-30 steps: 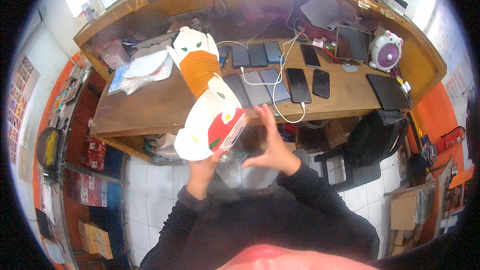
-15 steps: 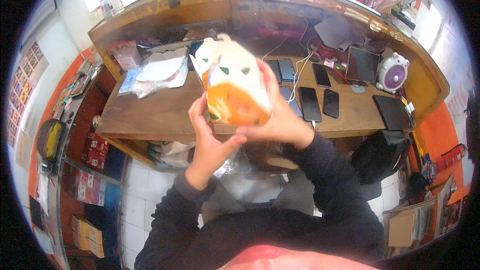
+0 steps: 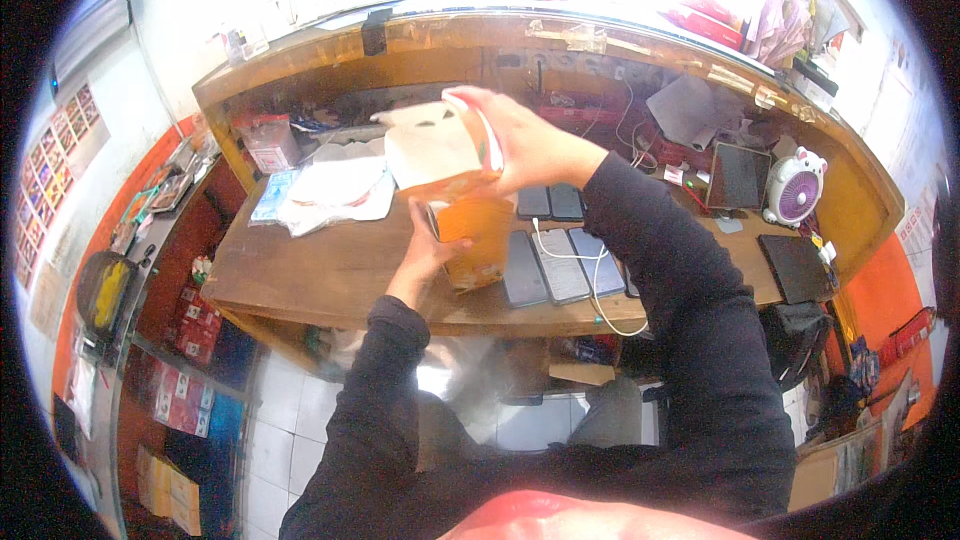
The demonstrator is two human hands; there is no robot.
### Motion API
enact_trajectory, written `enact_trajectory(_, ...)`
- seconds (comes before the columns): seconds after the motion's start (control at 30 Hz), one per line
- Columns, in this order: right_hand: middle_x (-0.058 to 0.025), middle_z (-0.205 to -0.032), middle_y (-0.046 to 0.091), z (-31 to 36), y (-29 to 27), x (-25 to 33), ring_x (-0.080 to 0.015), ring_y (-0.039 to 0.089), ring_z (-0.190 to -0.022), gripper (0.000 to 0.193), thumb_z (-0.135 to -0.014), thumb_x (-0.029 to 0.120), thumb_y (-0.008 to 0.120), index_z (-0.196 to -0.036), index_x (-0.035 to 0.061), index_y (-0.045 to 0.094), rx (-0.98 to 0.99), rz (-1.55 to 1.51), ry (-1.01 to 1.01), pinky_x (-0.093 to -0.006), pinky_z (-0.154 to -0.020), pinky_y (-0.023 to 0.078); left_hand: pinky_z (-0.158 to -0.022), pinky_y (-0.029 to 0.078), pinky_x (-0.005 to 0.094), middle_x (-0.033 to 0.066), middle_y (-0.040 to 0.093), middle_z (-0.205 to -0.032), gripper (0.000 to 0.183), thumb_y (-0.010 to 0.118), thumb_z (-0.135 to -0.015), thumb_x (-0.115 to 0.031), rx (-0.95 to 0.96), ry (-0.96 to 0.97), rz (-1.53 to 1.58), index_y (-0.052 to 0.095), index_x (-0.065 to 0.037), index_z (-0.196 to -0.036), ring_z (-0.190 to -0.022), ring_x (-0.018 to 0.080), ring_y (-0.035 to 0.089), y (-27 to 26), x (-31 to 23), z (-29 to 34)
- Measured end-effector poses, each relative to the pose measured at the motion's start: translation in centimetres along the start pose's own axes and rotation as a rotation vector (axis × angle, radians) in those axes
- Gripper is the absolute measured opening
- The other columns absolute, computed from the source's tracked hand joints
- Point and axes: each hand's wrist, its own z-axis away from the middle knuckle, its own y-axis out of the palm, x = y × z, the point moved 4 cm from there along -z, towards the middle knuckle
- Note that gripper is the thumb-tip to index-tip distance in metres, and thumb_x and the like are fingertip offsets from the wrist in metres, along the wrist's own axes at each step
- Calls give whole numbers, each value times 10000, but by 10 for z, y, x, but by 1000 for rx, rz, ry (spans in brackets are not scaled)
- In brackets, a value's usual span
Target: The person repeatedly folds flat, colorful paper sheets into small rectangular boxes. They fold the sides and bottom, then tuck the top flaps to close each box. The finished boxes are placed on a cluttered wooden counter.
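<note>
My right hand (image 3: 540, 145) grips a cream-and-orange paper box (image 3: 430, 150) at its right side, with the box tilted and its dark marks facing up. Directly below it, my left hand (image 3: 425, 258) is wrapped around an orange container (image 3: 482, 235) from the left. The two pieces touch or overlap; whether they are joined cannot be told. Both are held over the front of the wooden desk (image 3: 300, 260). Several phones (image 3: 523, 270) lie just right of the orange container, with a white cable (image 3: 610, 285) across them.
White paper sheets in plastic (image 3: 335, 185) lie at the desk's left. To the right stand a white animal-shaped fan (image 3: 796, 185), a dark tablet-like screen (image 3: 740, 175) and a flat black object (image 3: 797, 268). A raised counter (image 3: 450, 35) borders the far side; shelves with boxes (image 3: 185, 395) are at left.
The box has tipped over, with my right hand moving up onto its side. My left hand has shifted down onto an orange container now showing beneath. The view has shifted slightly.
</note>
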Motion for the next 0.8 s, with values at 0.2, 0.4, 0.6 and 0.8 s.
enact_trajectory(0.2,-207,-1332,520,21,45,-48,-352,499,-1240,1073,-601,569,840,-1423,51,383,159,-272,308,-425,-1040,393,-1086,372,406,181,412,-1426,1189,900,-620,-201,-119,82,98,103,-74,-1492,-1309,292,438,11,-2,5)
enact_trajectory(0.4,-161,-1331,556,20,39,-44,-262,507,-1239,868,-728,457,804,-1381,24,432,278,-607,423,-384,-1059,381,-1109,340,416,182,405,-1452,1224,916,-597,-275,-120,30,40,122,-72,-1506,-1337,300,422,-2,8,8)
enact_trajectory(0.6,-98,-1325,545,15,28,-53,-176,490,-1194,738,-773,272,809,-1356,11,440,288,-613,395,-330,-1023,409,-1110,338,421,165,409,-1453,1216,914,-602,-308,-84,32,23,134,-76,-1506,-1341,289,420,1,14,5)
enact_trajectory(0.8,-137,-1294,545,15,39,-63,-198,487,-1195,712,-751,285,815,-1309,14,466,303,-473,291,-349,-1034,393,-1123,314,428,156,408,-1456,1215,911,-603,-332,-105,56,79,140,-87,-1509,-1337,293,425,3,12,5)
